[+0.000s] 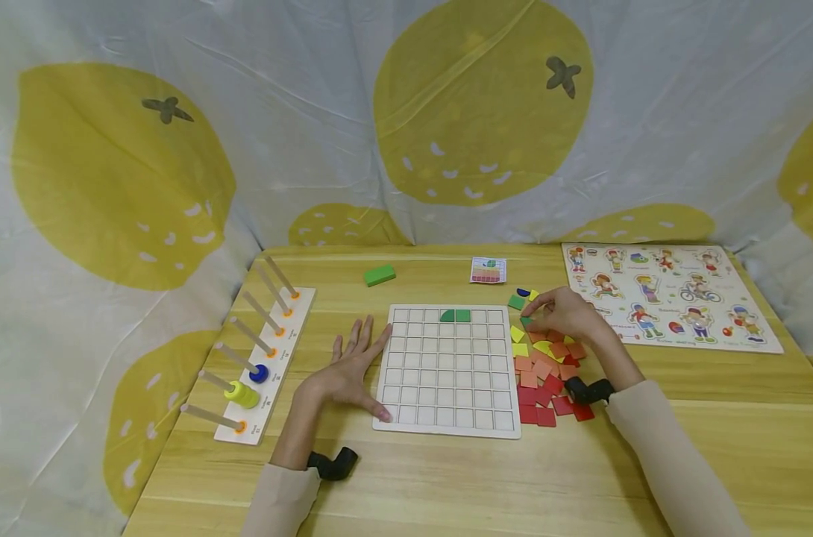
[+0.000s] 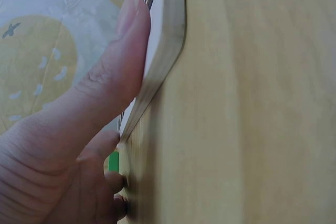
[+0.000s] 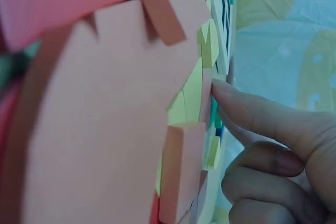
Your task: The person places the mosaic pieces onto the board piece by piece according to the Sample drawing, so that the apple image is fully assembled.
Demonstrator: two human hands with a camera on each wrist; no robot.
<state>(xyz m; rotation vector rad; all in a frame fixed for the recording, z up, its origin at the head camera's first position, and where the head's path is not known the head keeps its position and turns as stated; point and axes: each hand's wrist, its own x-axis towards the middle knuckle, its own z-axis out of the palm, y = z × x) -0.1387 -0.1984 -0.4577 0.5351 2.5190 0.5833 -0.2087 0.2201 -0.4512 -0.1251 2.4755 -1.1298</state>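
A white grid board (image 1: 438, 367) lies flat on the table, with a green quarter-round tile (image 1: 447, 316) and a green square tile (image 1: 463, 316) in its top row. Spread along the board's left edge is my left hand (image 1: 346, 371), its thumb (image 2: 107, 72) resting on the near corner. To the right, my right hand (image 1: 566, 313) pinches a green tile (image 1: 526, 323) at the far end of a loose pile of red tiles (image 1: 546, 417), orange tiles (image 1: 529, 379) and yellow tiles (image 1: 517, 333). The pinched tile's shape is mostly hidden by the fingers.
A peg stand (image 1: 287, 365) with yellow and blue rings stands at the left. Behind the board are a green block (image 1: 380, 275) and a small pattern card (image 1: 488, 270). A sports picture puzzle (image 1: 675, 298) lies at the back right. A lemon-print cloth (image 1: 339, 112) hangs behind the table.
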